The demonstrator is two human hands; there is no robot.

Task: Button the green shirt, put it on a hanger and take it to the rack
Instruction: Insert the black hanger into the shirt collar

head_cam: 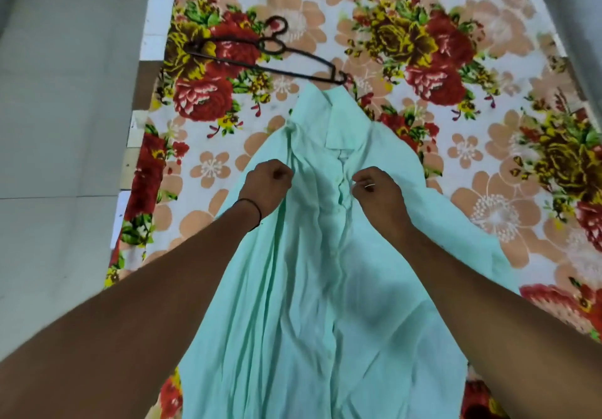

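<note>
The pale green shirt [312, 275] lies face up on the flowered bedspread, its collar pointing away from me. A dark wire hanger [270, 57] lies just beyond the collar, its right tip touching the cloth. My left hand [268, 184] grips a bunch of shirt fabric left of the placket, fingers curled in. Beside the button line below the collar, my right hand [374, 190] pinches the shirt front. The fingertips of both hands are hidden in the folds.
The flowered bedspread [488, 125] covers a bed that runs away from me. A grey tiled floor [58, 125] lies to the left of the bed's edge. No rack is in view.
</note>
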